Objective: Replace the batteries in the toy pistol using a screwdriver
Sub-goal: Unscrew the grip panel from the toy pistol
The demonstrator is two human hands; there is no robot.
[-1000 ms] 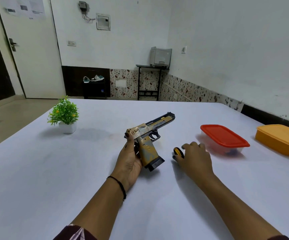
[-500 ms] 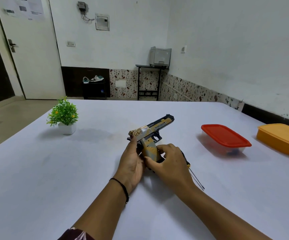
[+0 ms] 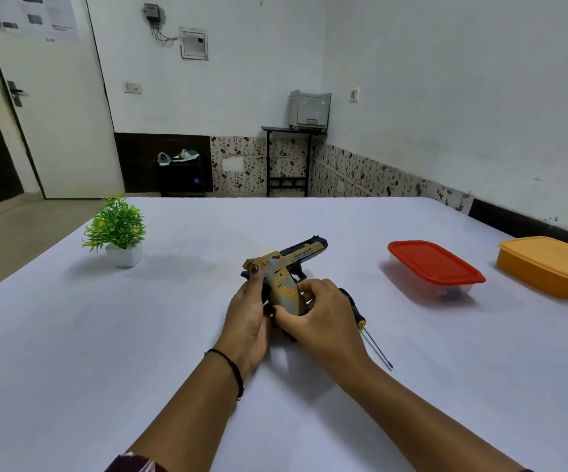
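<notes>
Toy pistol (image 3: 284, 284) gripped by curled fingers of left hand (image 3: 246, 315) and right hand (image 3: 320, 318), screwdriver (image 3: 374, 342) alongside, white table (image 3: 105, 335), white walls (image 3: 446, 97) behind.

Tan-and-black toy pistol (image 3: 287, 267), lifted off the table, grip nearest, barrel pointing away and right; black-handled screwdriver (image 3: 352, 303) just right, thin shaft slanting nearward.

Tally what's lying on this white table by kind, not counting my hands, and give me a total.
toy pistol: 1
screwdriver: 1
lidded boxes: 2, the red-lidded box and the orange box
potted plant: 1
Total: 5
</notes>
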